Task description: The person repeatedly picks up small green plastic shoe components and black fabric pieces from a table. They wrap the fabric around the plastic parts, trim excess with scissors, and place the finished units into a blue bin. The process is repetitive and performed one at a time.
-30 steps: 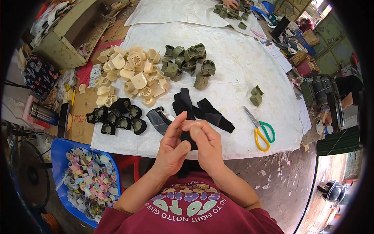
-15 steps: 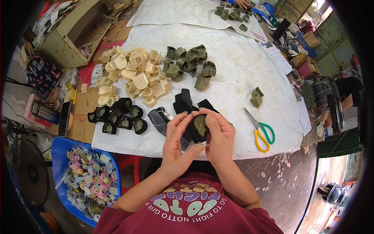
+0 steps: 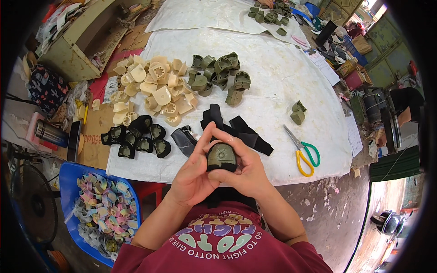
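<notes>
An olive-green shoe heel with black fabric round its edge is held between my two hands over the table's front edge. My left hand cups it from the left, fingers up along its far side. From the right, my right hand grips it, with the thumb pressed along the near edge. Beyond the hands lie black fabric strips and a black plastic wrapper. Several black-covered heels stand to the left. Farther back are a heap of beige heels and a cluster of bare olive heels.
Scissors with green and yellow handles lie at the right, near a pair of olive heels. A blue tub of pastel scraps stands on the floor at left. A metal flask is at the table's left; more olive heels lie at the far end.
The heel has been turned in my hands, so its olive face with a round mark now shows, and it sits lower and nearer me. The black strips behind are more exposed.
</notes>
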A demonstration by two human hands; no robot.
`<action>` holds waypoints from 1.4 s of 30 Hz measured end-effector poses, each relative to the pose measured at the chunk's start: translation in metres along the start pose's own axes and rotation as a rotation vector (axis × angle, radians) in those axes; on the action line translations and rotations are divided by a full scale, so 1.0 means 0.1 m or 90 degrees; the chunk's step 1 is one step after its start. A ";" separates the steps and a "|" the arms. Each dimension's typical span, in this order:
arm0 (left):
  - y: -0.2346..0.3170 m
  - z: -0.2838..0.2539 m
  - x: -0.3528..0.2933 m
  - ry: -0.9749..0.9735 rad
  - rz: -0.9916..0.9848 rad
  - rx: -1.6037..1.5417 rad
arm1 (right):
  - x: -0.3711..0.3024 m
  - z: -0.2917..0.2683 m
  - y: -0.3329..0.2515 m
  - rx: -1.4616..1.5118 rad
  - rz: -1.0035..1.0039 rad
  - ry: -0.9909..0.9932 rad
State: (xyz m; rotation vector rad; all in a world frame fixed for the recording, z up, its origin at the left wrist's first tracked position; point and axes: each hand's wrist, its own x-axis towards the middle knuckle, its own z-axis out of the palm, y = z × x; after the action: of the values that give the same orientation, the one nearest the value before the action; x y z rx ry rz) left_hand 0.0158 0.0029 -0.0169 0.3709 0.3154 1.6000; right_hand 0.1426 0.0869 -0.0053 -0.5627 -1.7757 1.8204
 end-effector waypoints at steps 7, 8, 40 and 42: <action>0.02 0.15 -0.01 0.113 0.017 0.163 | 0.07 0.03 -0.08 -0.365 -0.219 0.039; 0.03 0.16 -0.01 0.120 0.015 0.173 | 0.08 0.01 -0.07 -0.376 -0.226 0.029; 0.14 -0.30 -0.16 0.414 0.289 0.490 | 0.17 0.63 0.36 -0.197 -0.075 0.039; 0.43 -0.38 -0.35 0.516 0.424 0.722 | 0.15 0.54 0.39 -0.112 0.059 -0.053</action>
State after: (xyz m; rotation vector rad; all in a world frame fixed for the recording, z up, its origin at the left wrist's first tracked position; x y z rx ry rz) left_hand -0.0374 -0.0336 -0.0354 0.7077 1.9161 2.0290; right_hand 0.0940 0.0550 -0.0401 -0.6560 -2.0105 1.7827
